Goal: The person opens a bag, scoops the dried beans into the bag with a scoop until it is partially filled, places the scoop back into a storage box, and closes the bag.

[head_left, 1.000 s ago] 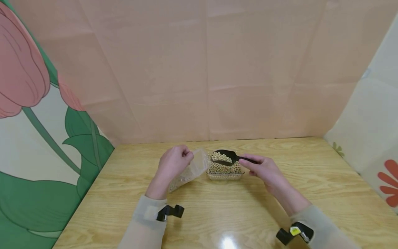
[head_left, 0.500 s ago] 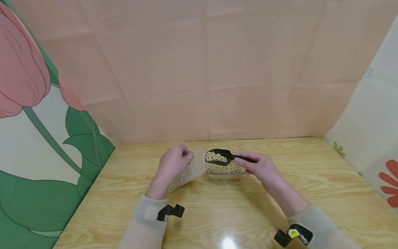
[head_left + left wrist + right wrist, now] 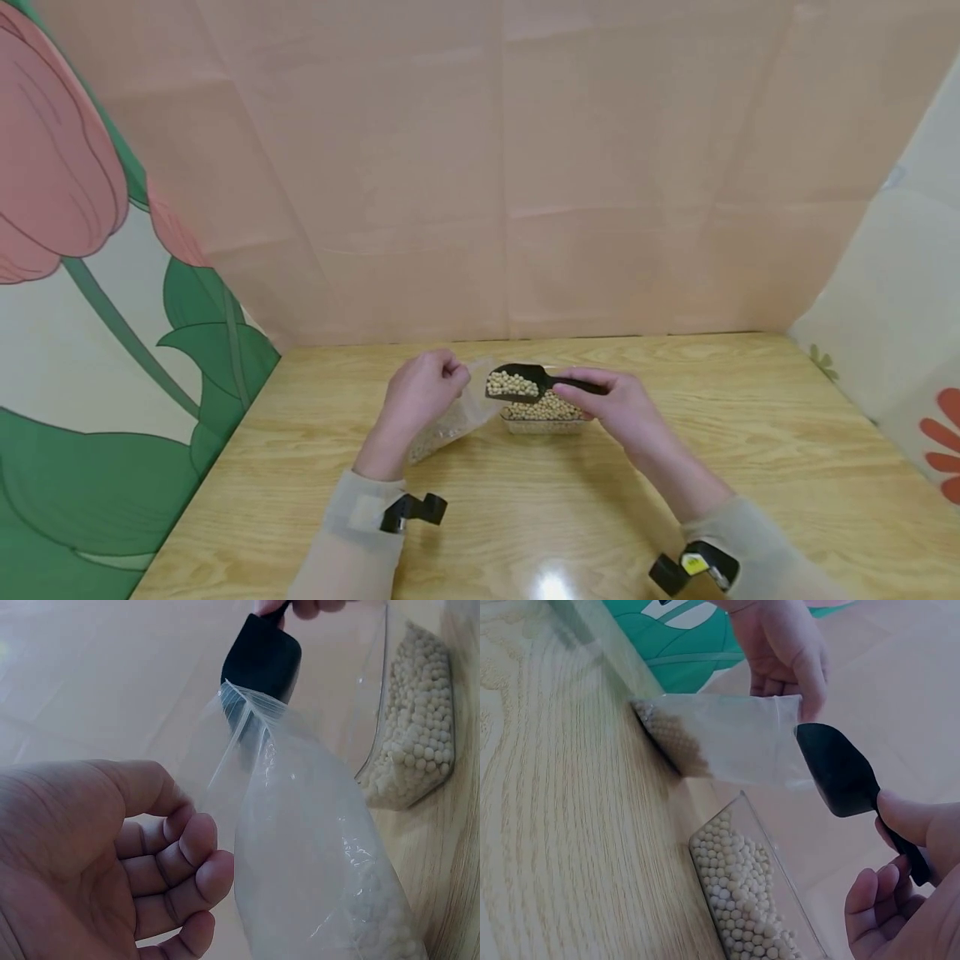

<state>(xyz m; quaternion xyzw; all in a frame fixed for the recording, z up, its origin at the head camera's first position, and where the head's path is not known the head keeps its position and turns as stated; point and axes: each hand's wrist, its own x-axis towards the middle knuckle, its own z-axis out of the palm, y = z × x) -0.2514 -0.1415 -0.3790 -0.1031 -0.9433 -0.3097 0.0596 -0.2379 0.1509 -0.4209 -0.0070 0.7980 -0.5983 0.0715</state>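
My left hand (image 3: 423, 387) pinches the top edge of a clear plastic zip bag (image 3: 300, 825), which has soybeans gathered at its bottom. In my right hand (image 3: 615, 408) is the handle of a black scoop (image 3: 836, 772), gripped between thumb and fingers. A heap of soybeans (image 3: 512, 384) fills the scoop in the head view. The scoop's front edge is right at the bag's open mouth, overlapping it in the left wrist view. Behind and below the scoop stands a clear rectangular container (image 3: 544, 427) holding many more soybeans (image 3: 739, 892).
All of this rests on or over a light wooden table (image 3: 480, 517). A pink cloth backdrop (image 3: 495, 167) rises behind the table's far edge, with flower-printed panels (image 3: 82, 375) at the sides.
My right hand has carried the filled scoop leftward from over the container to the bag's mouth. The left hand and bag have stayed nearly still.
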